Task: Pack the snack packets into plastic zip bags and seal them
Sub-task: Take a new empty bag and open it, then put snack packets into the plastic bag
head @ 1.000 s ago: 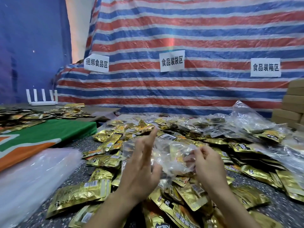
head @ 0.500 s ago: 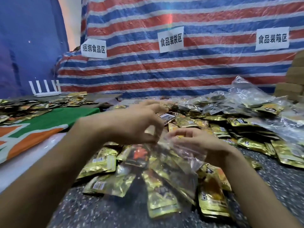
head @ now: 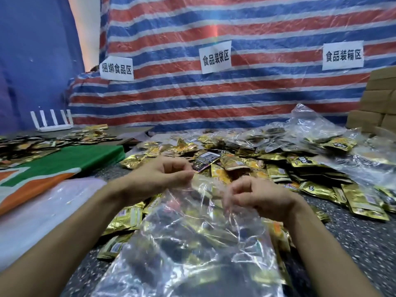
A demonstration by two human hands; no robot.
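Since half a second ago the hands have drawn apart and the clear zip bag (head: pixel 192 243) has spread wide toward us, so now we can see the hold: left hand (head: pixel 162 176) pinching one end of the bag's mouth with curled fingers, right hand (head: pixel 257 196) pinching the other end, thumb to fingertips. We read that as pulling the opening taut so the zip strips line up for sealing, though the strip is too blurred for us to say whether it's pressed closed yet. Gold and dark shapes show through the film, and we can't tell which sit inside the bag and which lie under it. Just past the knuckles, loose snack packets (head: pixel 267 166) heap across the speckled table (head: pixel 353 243). Further back on the right, filled clear bags (head: pixel 310 129) pile up near cardboard boxes (head: pixel 377 99). Off left, a pale stack of plastic (head: pixel 42 211) lies beside a green and orange cloth (head: pixel 64 161).
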